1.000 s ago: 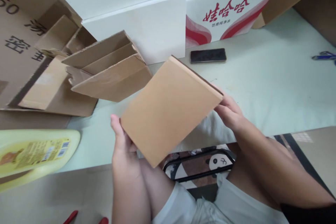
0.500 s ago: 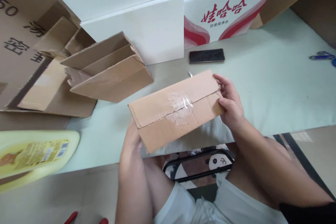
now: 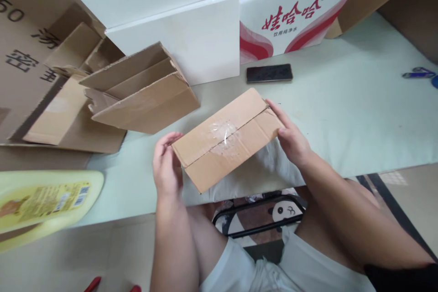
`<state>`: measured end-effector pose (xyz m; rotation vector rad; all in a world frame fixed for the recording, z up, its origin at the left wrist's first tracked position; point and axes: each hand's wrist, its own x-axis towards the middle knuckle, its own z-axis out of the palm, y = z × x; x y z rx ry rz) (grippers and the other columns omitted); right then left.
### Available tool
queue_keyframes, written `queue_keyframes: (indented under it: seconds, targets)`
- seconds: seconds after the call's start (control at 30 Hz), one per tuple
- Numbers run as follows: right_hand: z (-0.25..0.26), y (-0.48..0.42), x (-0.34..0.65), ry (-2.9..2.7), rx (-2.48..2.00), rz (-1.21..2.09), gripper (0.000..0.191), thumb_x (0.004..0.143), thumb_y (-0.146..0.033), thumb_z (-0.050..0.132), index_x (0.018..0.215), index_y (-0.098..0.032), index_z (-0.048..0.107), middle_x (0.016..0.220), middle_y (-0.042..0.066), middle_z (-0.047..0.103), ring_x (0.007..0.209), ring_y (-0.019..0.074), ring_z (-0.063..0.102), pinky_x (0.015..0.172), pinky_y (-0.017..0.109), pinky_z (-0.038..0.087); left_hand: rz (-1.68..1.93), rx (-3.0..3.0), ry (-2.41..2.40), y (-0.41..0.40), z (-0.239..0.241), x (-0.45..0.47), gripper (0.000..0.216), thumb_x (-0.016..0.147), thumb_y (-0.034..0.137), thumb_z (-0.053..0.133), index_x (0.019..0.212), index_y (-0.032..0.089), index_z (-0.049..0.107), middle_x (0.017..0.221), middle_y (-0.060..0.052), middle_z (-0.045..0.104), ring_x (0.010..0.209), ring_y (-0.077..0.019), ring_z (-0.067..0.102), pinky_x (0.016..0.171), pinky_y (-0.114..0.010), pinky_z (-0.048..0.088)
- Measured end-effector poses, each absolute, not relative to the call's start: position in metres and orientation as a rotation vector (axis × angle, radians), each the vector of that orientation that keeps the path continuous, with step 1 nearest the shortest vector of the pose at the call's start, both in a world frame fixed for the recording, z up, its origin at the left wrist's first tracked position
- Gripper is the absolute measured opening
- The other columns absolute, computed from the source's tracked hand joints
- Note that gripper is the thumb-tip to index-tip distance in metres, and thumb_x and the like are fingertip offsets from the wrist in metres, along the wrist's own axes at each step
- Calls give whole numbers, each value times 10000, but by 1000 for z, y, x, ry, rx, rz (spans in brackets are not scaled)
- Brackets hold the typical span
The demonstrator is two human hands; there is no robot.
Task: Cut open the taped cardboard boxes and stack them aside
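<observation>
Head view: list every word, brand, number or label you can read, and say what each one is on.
"娃哈哈": red brand characters on the white carton at the back.
"50": dark print on the big brown carton at left; the large Chinese characters beneath it are cut off and unclear.
Small line under the red brand: too small to read.
Yellow bottle label: blurred.
Small taped box held by left hand and right hand: no print visible.

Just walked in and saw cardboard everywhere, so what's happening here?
A seated person holds a small cardboard box over a pale green table, left hand at one end, right hand at the other. Its flaps are shut, with clear tape across the seam. An opened carton and a phone lie behind it.
</observation>
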<state>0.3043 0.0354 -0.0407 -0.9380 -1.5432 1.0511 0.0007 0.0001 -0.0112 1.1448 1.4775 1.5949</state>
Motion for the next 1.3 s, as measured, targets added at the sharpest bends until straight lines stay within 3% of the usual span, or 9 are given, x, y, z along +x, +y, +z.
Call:
queue_keyframes:
  seconds: [0.1,0.17,0.37,0.47,0.57,0.63,0.73,0.87,1.3]
  targets:
    - [-35,35,302,-1565,-1008,1056,639,995,-626,494,1572,-358,433,1661,8,423,1557,247,372,1297,514,291,1658,1314,1287,-3,-8,2,511,817,695,664,1119,286,704,1286,-75,679,1250,-284,616,1064,-430,496]
    - [-31,36,300,-1624,-1033,1043,621,995,-631,494,1535,-325,493,1619,44,486,1523,262,427,1273,521,329,1555,1395,1345,-4,-9,1,524,767,676,734,1100,272,712,1305,-80,655,1302,-312,574,1107,-445,457]
    - [-41,55,313,-1691,-1276,750,419,988,-545,489,1173,-252,724,1222,101,741,1154,296,680,1058,534,517,1452,1289,1433,-4,-11,-3,475,747,544,787,1114,258,693,1278,-81,636,1185,-296,602,1008,-408,492]
    - [-52,68,333,-1498,-1678,357,292,864,-423,648,1087,-257,738,1350,145,654,1337,399,547,1146,704,352,1455,1278,1421,-4,-9,-2,459,744,532,793,1101,260,700,1271,-76,635,1180,-287,598,1000,-391,486]
    - [-61,76,348,-1412,-2043,329,483,741,-402,763,1190,-231,718,1586,199,441,1496,544,294,1122,837,209,1459,1247,1419,-4,-9,-2,465,723,538,812,1085,264,712,1263,-67,640,1188,-284,592,1013,-386,467]
    - [-63,76,350,-1530,-2177,381,550,776,-425,727,1274,-196,688,1599,221,432,1493,570,291,1108,836,236,1454,1252,1426,-3,-10,-2,471,724,549,806,1085,263,711,1264,-65,640,1195,-289,586,1021,-395,460]
    - [-59,75,344,-1856,-2120,348,475,902,-312,543,1338,-164,657,1543,191,535,1457,470,433,1139,705,364,1449,1273,1436,-3,-11,-2,469,738,558,786,1094,264,703,1268,-63,638,1200,-298,582,1027,-407,458]
    - [-52,75,333,-2058,-1948,371,501,865,-107,437,1280,-197,702,1404,108,677,1334,321,602,1113,509,483,1449,1267,1441,-4,-10,-2,470,734,557,787,1095,269,701,1264,-63,638,1190,-299,586,1015,-407,465]
    - [-57,83,327,-1900,-1861,242,415,899,-236,497,1259,-174,695,1410,162,659,1338,351,595,1132,568,445,1439,1273,1444,-6,-12,-2,492,744,587,786,1109,269,701,1287,-66,633,1208,-299,585,1016,-401,469]
